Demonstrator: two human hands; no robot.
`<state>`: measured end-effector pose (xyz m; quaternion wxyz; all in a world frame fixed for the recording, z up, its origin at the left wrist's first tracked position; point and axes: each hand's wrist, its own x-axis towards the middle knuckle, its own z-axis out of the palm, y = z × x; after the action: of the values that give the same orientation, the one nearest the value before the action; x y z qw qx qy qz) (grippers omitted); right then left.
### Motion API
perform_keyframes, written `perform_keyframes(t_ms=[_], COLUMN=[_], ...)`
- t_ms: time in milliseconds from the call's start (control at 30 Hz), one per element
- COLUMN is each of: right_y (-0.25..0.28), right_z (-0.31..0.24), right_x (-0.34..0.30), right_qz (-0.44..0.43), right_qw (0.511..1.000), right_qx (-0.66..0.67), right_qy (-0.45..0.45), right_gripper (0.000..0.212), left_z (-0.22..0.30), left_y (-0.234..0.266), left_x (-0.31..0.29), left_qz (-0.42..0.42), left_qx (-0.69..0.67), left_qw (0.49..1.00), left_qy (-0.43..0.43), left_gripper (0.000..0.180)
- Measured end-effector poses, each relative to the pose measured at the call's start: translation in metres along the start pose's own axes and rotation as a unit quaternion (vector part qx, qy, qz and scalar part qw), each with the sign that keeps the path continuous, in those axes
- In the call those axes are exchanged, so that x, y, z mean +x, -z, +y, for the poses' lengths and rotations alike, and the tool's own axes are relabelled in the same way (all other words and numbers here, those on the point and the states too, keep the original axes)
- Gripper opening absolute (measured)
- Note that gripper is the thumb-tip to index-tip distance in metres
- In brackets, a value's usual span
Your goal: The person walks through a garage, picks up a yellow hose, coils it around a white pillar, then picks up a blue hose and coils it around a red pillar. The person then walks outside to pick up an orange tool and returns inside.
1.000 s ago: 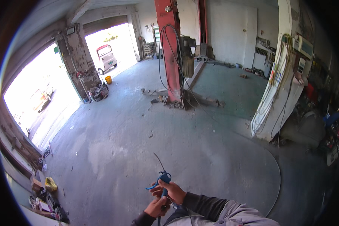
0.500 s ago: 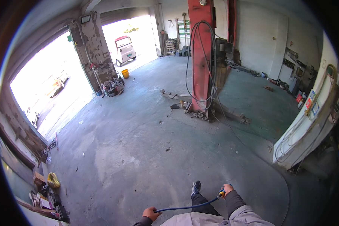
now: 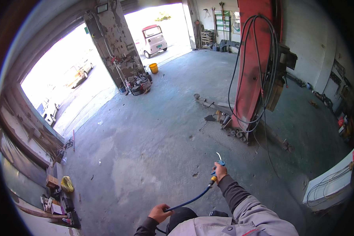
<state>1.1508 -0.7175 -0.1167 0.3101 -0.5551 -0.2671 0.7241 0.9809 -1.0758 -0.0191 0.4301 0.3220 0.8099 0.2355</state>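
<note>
My right hand (image 3: 221, 170) reaches forward over the floor, its fingers closed around a blue air blow gun (image 3: 222, 162). A thin, pale bent nozzle sticks out ahead of the gun. Behind the hand, a yellow fitting (image 3: 213, 179) joins the gun to a dark blue hose (image 3: 189, 201). That hose curves down toward my body, where my left hand (image 3: 159, 213) is wrapped round it near the lower edge. My palm hides part of the hose, and its dark tail shows again below the left wrist.
A red lift post (image 3: 252, 70) with coiled black hoses stands ahead on the right, a low arm at its base. A yellow bucket (image 3: 153, 68) and a pile of containers (image 3: 139, 84) sit by the peeling pillar. Boxes (image 3: 53, 181) line the left wall. A small vehicle (image 3: 153, 40) is outside.
My right hand has moved forward and slightly left with the blow gun, and its nozzle now shows. My left hand stays on the hose, slightly higher. The view has turned left.
</note>
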Motion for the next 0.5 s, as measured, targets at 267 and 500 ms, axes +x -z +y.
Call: perform_keyframes(t_ms=[267, 500], right_y=[-0.246, -0.333], right_z=[-0.061, -0.185], right_x=[-0.049, -0.063], right_qz=[-0.34, -0.332], right_qw=[0.922, 0.907], right_qx=[-0.021, 0.191], right_qy=[0.183, 0.175], right_gripper=[0.035, 0.031], left_z=[0.071, 0.178], left_y=[0.074, 0.184], left_x=[0.223, 0.318], left_qz=[-0.059, 0.016], left_qx=[-0.31, -0.39], left_qw=[0.94, 0.885], left_qy=[-0.128, -0.252], left_gripper=[0.046, 0.052])
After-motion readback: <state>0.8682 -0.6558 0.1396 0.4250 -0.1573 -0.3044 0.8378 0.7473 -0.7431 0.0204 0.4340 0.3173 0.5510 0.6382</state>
